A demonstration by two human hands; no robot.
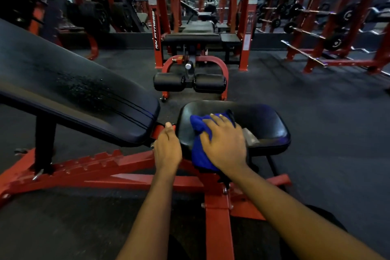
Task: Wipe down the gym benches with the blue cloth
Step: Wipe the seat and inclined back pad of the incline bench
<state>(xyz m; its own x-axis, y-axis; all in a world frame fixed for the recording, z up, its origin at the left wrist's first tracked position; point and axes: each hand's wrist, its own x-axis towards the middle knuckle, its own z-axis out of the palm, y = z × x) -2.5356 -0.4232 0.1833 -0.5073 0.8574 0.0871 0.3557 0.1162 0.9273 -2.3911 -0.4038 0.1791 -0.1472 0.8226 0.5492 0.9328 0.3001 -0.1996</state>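
Note:
A red-framed adjustable bench fills the foreground. Its black seat pad [261,124] lies at centre right, and its long black back pad [69,88] slopes up to the left with wet droplets on it. My right hand [225,143] lies flat, fingers spread, pressing the blue cloth [199,131] onto the left half of the seat pad. The cloth hangs over the pad's near edge. My left hand [167,148] rests against the seat pad's left edge, by the gap between the two pads, with its fingers loosely bent.
Two black roller pads [190,82] on a red frame stand just beyond the seat. Another black bench [192,39] sits inside a red rack farther back. Red dumbbell racks [329,27] line the right side. Dark rubber flooring [316,91] spreads around the bench.

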